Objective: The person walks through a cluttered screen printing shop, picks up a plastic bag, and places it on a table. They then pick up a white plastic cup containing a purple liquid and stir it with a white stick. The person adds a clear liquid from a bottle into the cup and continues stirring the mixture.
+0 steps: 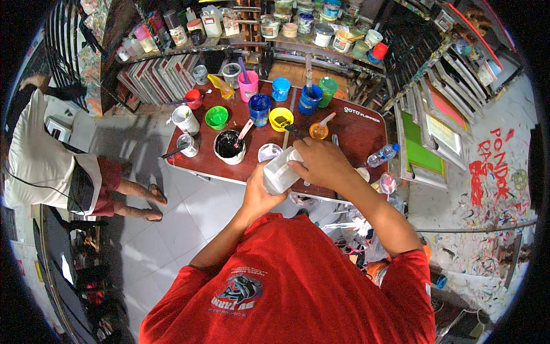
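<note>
My left hand [260, 192] is wrapped round a translucent white plastic container [281, 174], tilted above the table's front edge. Its upper end meets my right hand [319, 163], whose fingers are bent round it; the exact grip there is partly hidden. Just beyond my right fingertips, a dark stirrer stick [294, 131] leans out of a yellow cup [281, 118]. Behind the container stands a small white tub [269, 151]. To the left is a white bucket of black paint [223, 153] with a pinkish-handled spatula [246, 127] in it.
Blue cups [259, 117], a green bowl [216, 117] and an orange bowl [318, 131] crowd the dark red table [361, 137]. A water bottle [382, 155] lies at its right. Paint tubs line the back shelf [292, 43]. Another person [57, 155] is at the left.
</note>
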A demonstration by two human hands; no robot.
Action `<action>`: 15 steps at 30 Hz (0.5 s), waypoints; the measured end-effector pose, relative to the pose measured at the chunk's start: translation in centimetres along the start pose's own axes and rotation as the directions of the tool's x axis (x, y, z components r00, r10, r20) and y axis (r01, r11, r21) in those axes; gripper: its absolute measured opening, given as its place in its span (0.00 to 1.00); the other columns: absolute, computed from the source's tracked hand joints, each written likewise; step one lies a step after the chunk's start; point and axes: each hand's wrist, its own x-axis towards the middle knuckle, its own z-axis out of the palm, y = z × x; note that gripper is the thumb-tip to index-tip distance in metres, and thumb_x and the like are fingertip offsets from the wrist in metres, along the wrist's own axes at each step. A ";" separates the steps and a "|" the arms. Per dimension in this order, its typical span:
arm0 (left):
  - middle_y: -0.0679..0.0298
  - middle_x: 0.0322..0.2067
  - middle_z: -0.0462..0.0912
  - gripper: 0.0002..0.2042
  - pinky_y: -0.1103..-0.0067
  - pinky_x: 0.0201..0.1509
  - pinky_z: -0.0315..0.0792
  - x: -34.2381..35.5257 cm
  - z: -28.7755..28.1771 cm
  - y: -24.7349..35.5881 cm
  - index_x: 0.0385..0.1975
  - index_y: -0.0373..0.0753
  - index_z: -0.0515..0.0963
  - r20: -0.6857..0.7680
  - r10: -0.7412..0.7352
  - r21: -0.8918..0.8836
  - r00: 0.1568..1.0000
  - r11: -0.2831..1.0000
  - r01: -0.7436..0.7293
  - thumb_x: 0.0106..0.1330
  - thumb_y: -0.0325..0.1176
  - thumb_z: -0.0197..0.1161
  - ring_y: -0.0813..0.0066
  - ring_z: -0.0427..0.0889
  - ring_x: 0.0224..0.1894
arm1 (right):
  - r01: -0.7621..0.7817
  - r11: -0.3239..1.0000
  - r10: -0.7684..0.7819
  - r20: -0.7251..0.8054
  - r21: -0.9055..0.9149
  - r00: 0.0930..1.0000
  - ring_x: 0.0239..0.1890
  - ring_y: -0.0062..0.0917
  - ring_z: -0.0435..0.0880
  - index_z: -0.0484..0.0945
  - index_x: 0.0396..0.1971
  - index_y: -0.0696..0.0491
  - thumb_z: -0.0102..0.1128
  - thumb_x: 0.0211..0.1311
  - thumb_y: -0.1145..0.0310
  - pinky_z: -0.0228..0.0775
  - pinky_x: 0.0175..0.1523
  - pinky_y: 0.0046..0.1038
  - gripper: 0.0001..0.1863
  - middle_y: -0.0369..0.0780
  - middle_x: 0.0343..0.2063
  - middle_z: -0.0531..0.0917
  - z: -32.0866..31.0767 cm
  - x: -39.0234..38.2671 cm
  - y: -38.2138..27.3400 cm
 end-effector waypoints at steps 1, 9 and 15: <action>0.55 0.42 0.76 0.34 0.72 0.50 0.72 0.0 -0.3 0.4 0.49 0.35 0.66 0.018 -0.005 -0.018 1.000 1.000 0.005 0.39 0.30 0.75 0.66 0.77 0.47 | -0.035 0.999 0.036 0.033 -0.030 0.999 0.35 0.44 0.80 0.73 0.34 0.58 0.54 0.59 0.53 0.72 0.40 0.42 0.20 0.48 0.31 0.80 -0.2 0.0 -0.5; 0.59 0.46 0.75 0.37 0.72 0.54 0.71 0.5 -3.3 1.3 0.54 0.36 0.64 0.272 0.068 -0.353 0.960 0.935 0.033 0.39 0.22 0.73 0.68 0.77 0.50 | 0.227 0.972 -0.216 0.141 -0.069 0.966 0.34 0.44 0.81 0.74 0.33 0.58 0.51 0.61 0.53 0.73 0.41 0.44 0.20 0.48 0.28 0.80 -3.8 -0.1 -1.3; 0.63 0.51 0.72 0.41 0.73 0.58 0.68 1.7 -6.2 2.7 0.58 0.37 0.60 0.472 0.179 -0.526 0.863 0.843 0.113 0.40 0.17 0.71 0.72 0.71 0.55 | 0.443 0.896 -0.437 0.196 0.014 0.878 0.41 0.42 0.78 0.73 0.38 0.59 0.54 0.60 0.59 0.70 0.47 0.41 0.17 0.49 0.38 0.77 -8.6 -0.6 -3.2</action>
